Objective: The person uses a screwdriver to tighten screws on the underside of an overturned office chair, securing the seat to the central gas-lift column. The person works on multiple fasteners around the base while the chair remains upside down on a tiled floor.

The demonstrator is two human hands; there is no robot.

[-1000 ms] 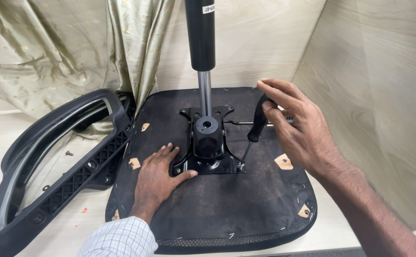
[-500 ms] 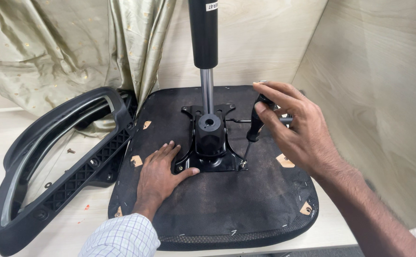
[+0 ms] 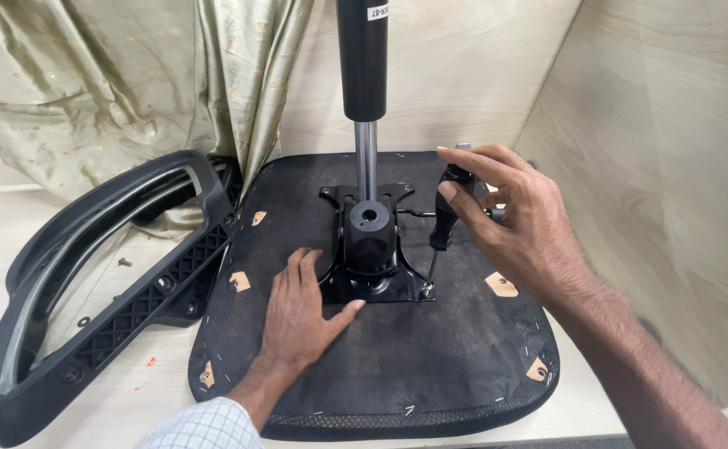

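An upturned black chair seat lies on the pale surface, its fabric underside facing up. A black metal mechanism plate sits bolted at its middle, and a gas lift cylinder rises from it, black above and silver below. My left hand lies flat and open on the seat fabric, fingers touching the plate's left edge. My right hand is closed around the black handle of a tool standing upright, its thin shaft reaching down to the plate's right front corner.
A black plastic chair back frame lies left of the seat, touching its edge. A few small screws lie inside the frame. A green-gold curtain hangs behind. Wood panel walls close in at the back and right.
My right hand has shifted slightly on the tool handle, closing tighter around it. My left hand stays flat on the seat beside the plate.
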